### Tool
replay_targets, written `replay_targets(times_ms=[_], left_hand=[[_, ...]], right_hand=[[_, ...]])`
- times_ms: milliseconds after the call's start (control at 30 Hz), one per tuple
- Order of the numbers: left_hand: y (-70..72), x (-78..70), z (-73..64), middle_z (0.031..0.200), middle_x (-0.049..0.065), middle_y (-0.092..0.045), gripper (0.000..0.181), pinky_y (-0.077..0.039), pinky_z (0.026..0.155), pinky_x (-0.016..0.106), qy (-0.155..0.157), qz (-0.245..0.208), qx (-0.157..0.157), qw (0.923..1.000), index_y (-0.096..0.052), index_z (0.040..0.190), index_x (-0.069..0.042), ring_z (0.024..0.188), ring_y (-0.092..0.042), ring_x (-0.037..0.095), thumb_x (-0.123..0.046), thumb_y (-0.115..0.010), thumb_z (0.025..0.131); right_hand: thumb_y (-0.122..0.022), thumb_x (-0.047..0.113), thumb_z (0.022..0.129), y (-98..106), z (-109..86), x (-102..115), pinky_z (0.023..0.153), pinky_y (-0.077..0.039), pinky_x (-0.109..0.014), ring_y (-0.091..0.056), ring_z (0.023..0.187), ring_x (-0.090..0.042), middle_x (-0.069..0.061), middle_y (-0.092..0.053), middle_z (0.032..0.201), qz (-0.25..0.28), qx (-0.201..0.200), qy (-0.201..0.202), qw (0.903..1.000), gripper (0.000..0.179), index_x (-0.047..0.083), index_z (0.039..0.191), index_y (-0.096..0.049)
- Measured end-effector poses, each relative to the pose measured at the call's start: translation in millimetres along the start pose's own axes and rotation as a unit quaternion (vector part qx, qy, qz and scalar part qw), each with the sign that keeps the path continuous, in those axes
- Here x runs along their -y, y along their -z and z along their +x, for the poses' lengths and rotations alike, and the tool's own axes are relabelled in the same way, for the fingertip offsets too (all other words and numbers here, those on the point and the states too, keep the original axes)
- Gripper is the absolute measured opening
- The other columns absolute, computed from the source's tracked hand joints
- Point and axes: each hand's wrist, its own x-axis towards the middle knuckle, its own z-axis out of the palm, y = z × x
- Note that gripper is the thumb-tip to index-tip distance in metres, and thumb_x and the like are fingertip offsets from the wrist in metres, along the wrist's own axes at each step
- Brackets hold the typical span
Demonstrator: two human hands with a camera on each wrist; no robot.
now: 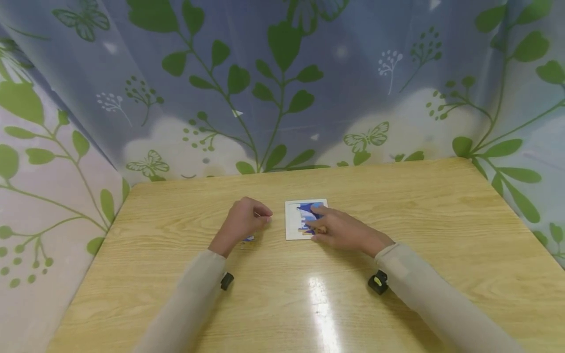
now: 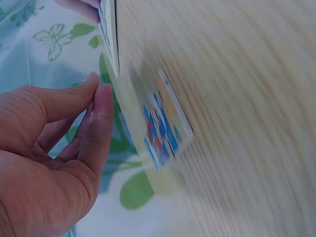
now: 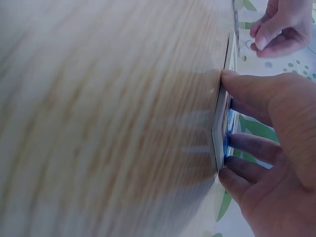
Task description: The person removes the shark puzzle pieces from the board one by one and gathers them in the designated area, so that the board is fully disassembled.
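My right hand (image 1: 340,229) rests on a square, white-framed picture puzzle board (image 1: 292,220), fingers spread over its right half. Its thumb lies at the near edge, shown in the right wrist view beside the board's side (image 3: 217,133). The board has blue and tan picture parts on the right and a bare white strip on the left. Left of the board my left hand (image 1: 242,223) is raised, thumb and forefinger meeting at the tips, with nothing visible between them. Below that hand lies a small picture piece (image 2: 165,123), blue, red and tan with a pale edge, mostly hidden in the head view.
The wooden table (image 1: 176,274) carries the board and the piece. A curtain with leaves and butterflies (image 1: 282,98) hangs along the back and both sides. Black wrist cameras (image 1: 378,282) sit by the sleeves. Light glares on the tabletop at front middle.
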Motion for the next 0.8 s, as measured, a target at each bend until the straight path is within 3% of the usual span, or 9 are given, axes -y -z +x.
replay_targets(times_ms=[367, 800], left_hand=[[-24.4, -19.5, 23.6, 0.096, 0.008, -0.077, 0.01, -0.058, 0.084, 0.038, -0.02, 0.005, -0.004, 0.9998, -0.08, 0.097, -0.003, 0.092, -0.073, 0.024, -0.007, -0.078, 0.089], [-44.8, -34.5, 40.9, 0.093, 0.008, -0.077, 0.011, -0.058, 0.078, 0.034, 0.008, 0.01, -0.001, 0.9999, -0.079, 0.098, -0.003, 0.085, -0.071, 0.021, -0.01, -0.078, 0.089]], right_hand=[[-0.07, 0.031, 0.097, 5, -5.3, -1, 0.114, -0.032, -0.055, -0.035, 0.143, -0.047, -0.031, -0.037, 0.153, -0.006, 0.007, -0.049, 0.9987, 0.056, -0.006, 0.137, -0.058], [-0.067, 0.031, 0.099, 5, -7.2, -3, 0.112, -0.035, -0.055, -0.036, 0.141, -0.049, -0.032, -0.035, 0.154, -0.01, 0.017, -0.048, 0.9986, 0.055, -0.005, 0.139, -0.056]])
